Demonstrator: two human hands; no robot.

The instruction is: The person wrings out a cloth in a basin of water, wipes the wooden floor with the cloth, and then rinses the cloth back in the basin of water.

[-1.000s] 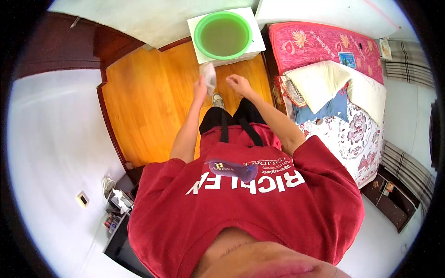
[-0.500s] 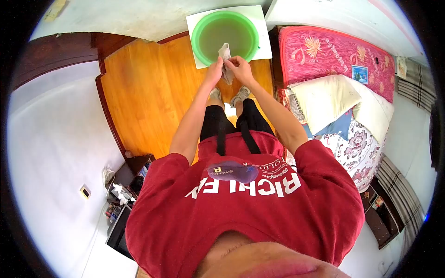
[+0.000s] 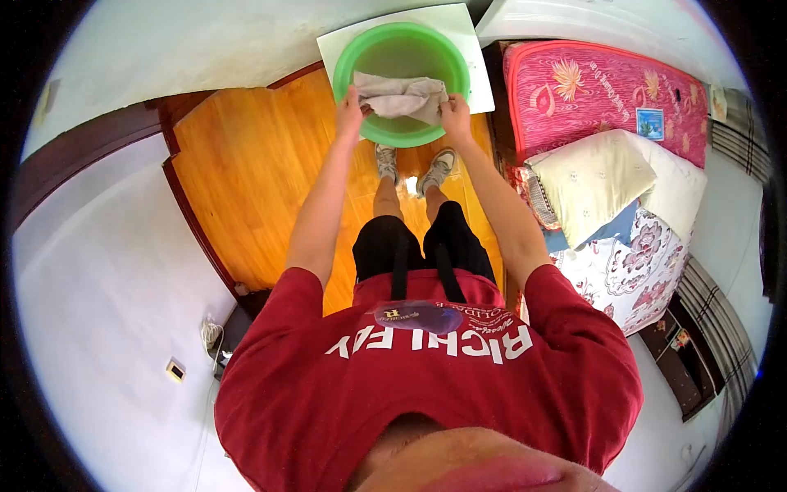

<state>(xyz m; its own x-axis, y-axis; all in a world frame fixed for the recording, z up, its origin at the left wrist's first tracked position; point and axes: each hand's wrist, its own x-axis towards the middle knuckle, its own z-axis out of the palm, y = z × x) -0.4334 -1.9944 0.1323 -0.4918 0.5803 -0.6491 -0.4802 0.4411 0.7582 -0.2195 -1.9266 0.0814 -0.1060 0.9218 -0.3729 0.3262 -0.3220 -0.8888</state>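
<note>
A pale greyish cloth is stretched sideways between my two hands, over the near half of a green basin. Murky water shows in the basin beyond the cloth. My left hand grips the cloth's left end at the basin's near left rim. At the near right rim, my right hand pinches the other end. Whether the cloth touches the water, I cannot tell.
The basin stands on a white board or low table against the wall. To the right is a bed with a pink mat, a cream pillow and a floral cover. My shoes stand on the wood floor.
My hands have moved apart, and the bunched, hanging cloth is now spread wide between them. The basin appears nearer in view.
</note>
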